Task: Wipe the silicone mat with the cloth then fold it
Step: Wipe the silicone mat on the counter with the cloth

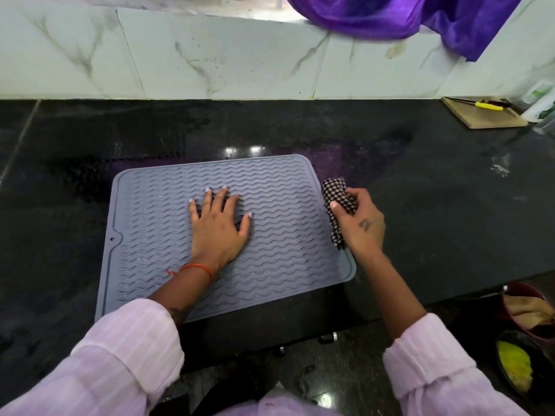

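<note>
Head view: mat pinned, cloth poised at its right edge

Dark tabletop [420,190] carries the mat [150,235], lying flat and unfolded near the front edge — folding looks not yet begun. Left hand [217,226] presses flat on its middle, fingers spread, likely to stop it sliding. Right hand [362,220] clutches the bunched checked cloth [338,205] at the mat's right edge — seemingly placed for a wiping stroke.

A polished black stone table [420,181] runs below a wall of white marble-patterned tiles [210,55], and a purple cloth [390,13] hangs over the ledge at the upper right. At the far right of the table lies a wooden cutting board [486,118] with a yellow-handled tool [488,105] on it. Below the table's front edge at the lower right stand a dark red container [510,291] and a black bowl [504,337] holding something yellow-green.
</note>
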{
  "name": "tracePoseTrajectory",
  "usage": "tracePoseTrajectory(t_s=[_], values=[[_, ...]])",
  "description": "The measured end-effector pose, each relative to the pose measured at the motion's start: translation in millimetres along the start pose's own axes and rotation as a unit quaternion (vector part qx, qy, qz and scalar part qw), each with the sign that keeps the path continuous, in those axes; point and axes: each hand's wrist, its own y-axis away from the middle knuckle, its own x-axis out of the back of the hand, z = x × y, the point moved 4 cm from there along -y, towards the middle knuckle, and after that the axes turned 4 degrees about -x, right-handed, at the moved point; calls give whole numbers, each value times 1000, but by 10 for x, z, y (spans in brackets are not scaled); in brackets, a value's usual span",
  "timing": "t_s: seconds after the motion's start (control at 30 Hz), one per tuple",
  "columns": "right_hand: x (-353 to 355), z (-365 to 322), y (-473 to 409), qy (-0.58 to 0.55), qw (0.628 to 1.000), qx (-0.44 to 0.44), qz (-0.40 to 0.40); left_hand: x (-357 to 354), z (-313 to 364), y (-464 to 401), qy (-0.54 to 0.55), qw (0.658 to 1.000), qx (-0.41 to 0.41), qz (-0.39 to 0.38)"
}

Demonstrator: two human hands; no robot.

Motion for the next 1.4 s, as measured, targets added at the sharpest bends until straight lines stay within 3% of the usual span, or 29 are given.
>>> tracePoseTrajectory(t_s=[0.13, 0.2, 0.27, 0.3, 0.37, 0.43, 0.5, 0.57, 0.67, 0.73, 0.83, 0.9, 0.97, 1.1, 1.2, 1.3, 1.4], values=[[-362, 1, 244, 149, 983, 101, 31, -4, -4, -3, -2, 1000, 0, 0], [-356, -37, 252, 149, 982, 105, 47, -9, -4, -3, -3, 1000, -2, -1], [-308, -24, 168, 128, 988, 89, 13, -12, -8, -4, 0, 1000, -1, -2], [-284, 17, 85, 97, 993, 61, -29, -12, -8, -7, 1, 1000, 0, -2], [-183, 57, -51, -82, 986, -53, -135, -9, -7, -8, 1, 1000, 1, -3], [-90, 82, -114, -230, 956, -113, -143, -6, -9, -6, 1, 1000, 3, -4], [-34, 110, -146, -162, 979, -97, -78, -3, -7, -5, 3, 1000, 4, -3], [-121, 103, -76, -5, 999, -37, -39, -7, -7, -5, 3, 1000, 2, -3], [-320, -19, 128, 140, 987, 79, 22, -11, -10, -5, 4, 1000, 4, -4], [-327, -92, 166, 168, 979, 102, 45, -13, -8, -6, 1, 1000, 4, -5], [-293, -31, 24, 113, 991, 62, -38, -21, -11, -10, -4, 1000, 7, -5], [-233, 10, -96, -46, 990, -10, -131, -28, -14, -12, -7, 1000, 7, -6], [-215, 0, -140, -158, 975, -43, -149, -34, -19, -8, -8, 1000, 7, -8], [-319, -141, -73, 80, 995, 48, -16, -31, -19, -5, -8, 1000, 10, -7], [-433, -252, -6, 165, 982, 89, -7, -40, -14, -6, -10, 1000, 10, -9], [-412, -256, -52, 164, 981, 94, -36, -37, -11, -9, -11, 1000, 11, -9], [-369, -167, -200, -10, 992, 7, -126, -41, -12, -7, -12, 1000, 11, -8]])
